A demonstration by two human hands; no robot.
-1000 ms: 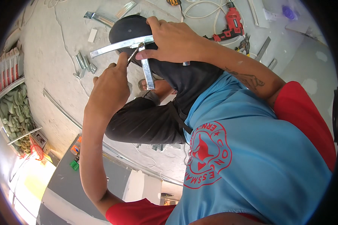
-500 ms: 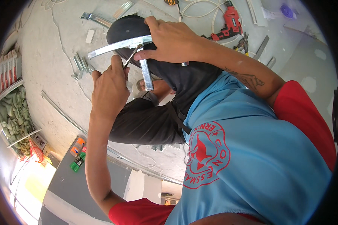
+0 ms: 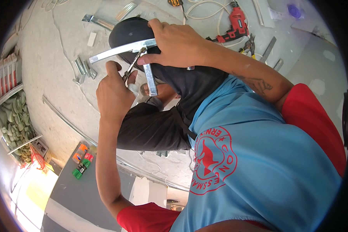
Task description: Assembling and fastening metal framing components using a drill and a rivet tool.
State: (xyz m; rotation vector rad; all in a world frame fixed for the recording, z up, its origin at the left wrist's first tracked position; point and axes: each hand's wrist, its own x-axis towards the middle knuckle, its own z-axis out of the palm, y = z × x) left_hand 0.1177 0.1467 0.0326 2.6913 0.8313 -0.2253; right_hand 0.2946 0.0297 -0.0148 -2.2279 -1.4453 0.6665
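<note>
From my head: my right hand [image 3: 179,43] clasps the T-shaped metal piece [image 3: 118,51] near my far knee [image 3: 127,32]; my left hand [image 3: 115,96] grasps a slim metal tool [image 3: 134,64] at its joint. Loosely held, the tool could slip into my right thumb [image 3: 149,59].

The person's shirt [image 3: 266,162] is sky blue with red sleeves [image 3: 311,120] and a round red emblem [image 3: 208,154]; the trousers [image 3: 154,129] black. Metal strips [image 3: 118,51] gleam silver; the drill [image 3: 237,22] is red and black.

Apparently an indoor building site: a red drill [image 3: 238,22] lies on the smudged floor [image 3: 46,73], pliers [image 3: 252,45] beside it, metal pieces [image 3: 80,66] well left of it.
</note>
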